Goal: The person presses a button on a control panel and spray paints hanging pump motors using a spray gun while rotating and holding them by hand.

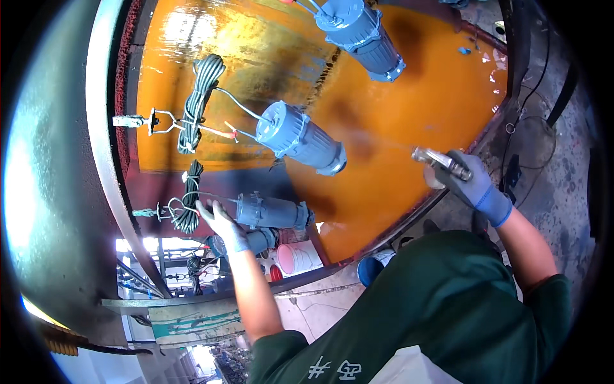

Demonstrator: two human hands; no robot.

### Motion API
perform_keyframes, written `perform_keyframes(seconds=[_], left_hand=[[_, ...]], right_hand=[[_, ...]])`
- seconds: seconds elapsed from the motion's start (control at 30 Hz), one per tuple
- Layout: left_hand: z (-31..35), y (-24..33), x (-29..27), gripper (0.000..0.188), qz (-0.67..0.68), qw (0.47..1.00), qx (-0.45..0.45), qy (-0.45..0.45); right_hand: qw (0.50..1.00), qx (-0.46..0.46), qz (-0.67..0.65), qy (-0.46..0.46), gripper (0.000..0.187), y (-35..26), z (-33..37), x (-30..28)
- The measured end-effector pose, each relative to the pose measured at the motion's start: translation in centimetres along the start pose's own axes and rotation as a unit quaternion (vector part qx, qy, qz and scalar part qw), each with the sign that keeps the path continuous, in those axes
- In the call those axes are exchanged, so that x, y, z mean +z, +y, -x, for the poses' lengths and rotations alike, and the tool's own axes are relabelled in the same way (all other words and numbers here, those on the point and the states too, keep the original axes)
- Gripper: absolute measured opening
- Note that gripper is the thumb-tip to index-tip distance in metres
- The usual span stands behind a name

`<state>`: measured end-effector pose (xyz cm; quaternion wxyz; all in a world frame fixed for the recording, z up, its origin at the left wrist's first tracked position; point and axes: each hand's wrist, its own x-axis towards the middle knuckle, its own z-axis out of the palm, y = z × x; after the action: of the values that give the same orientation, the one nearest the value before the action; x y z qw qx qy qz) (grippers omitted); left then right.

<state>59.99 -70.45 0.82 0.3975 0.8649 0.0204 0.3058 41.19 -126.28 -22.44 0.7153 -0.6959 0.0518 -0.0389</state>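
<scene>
My right hand (474, 184), in a grey-blue glove, is wrapped round a metal spray gun (448, 161). Its nozzle points left, and a faint mist trails toward a blue-grey cylindrical submersible pump (300, 137). That pump hangs tilted, its coiled dark cable (200, 105) tied on a hook. My gloved left hand (220, 224) reaches up with fingers apart, between a second coiled cable (188, 198) and a lower pump (272, 211). Whether its fingertips touch the cable, I cannot tell.
Another pump (361, 38) hangs at the top. Behind stands an orange, paint-coated panel (396, 160). A curved metal rim (105, 128) runs along the left. Below are a pink-lined white bucket (297, 259) and a blue bucket (369, 271). A dark hose (543, 70) lies at right.
</scene>
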Motion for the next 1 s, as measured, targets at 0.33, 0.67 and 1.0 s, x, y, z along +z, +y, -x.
perform_keyframes(seconds=[0.33,0.67,1.0], left_hand=[[28.8,-20.6,-0.2,0.039,0.011,0.922,-0.388,0.001],[48.1,-24.9,-6.8,0.043,-0.322,0.825,-0.402,-0.233],[48.0,-23.1,-3.2,0.047,-0.292,0.829,-0.388,-0.278]], right_hand=[[0.998,-0.037,-0.021,-0.052,0.02,0.0,-0.7,1.2],[0.987,-0.095,-0.103,-0.08,0.019,-1.5,-1.8,1.7],[0.992,-0.105,-0.036,-0.066,0.028,-1.7,-2.8,0.3]])
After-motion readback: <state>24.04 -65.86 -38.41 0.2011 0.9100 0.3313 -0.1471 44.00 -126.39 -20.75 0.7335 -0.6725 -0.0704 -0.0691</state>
